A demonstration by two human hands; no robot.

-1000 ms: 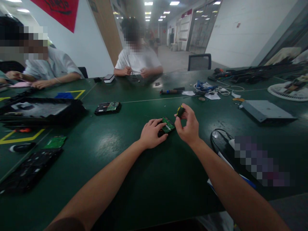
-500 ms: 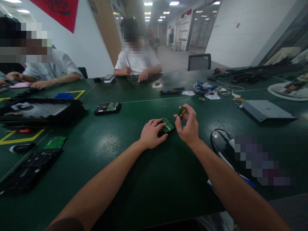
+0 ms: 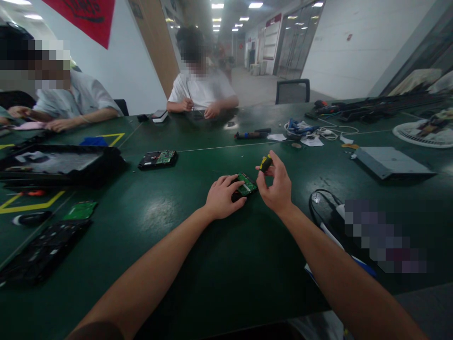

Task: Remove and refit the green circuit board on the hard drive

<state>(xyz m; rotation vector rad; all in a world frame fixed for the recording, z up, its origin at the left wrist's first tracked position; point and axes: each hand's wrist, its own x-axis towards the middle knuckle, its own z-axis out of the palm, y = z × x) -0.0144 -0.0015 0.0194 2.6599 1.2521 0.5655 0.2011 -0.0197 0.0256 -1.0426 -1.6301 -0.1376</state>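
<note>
My left hand (image 3: 222, 196) lies over a hard drive (image 3: 247, 185) on the table, its fingers across the top and its thumb at the near edge. A green circuit board shows on the drive's upper face. The rest of the drive is hidden under my palm. Just right of it, my right hand (image 3: 276, 184) pinches a short black and yellow screwdriver handle (image 3: 265, 163) between thumb and fingers. No shaft or tip of this screwdriver can be made out.
Another hard drive (image 3: 158, 159) lies further left. A black casing (image 3: 60, 163) and a black frame (image 3: 46, 248) sit at the left. A grey metal box (image 3: 392, 163) and cables (image 3: 329, 130) are on the right. Two people work across the green table (image 3: 198, 264).
The screwdriver handle has turned slightly in my right fingers. My left hand and the hard drive under it stay put.
</note>
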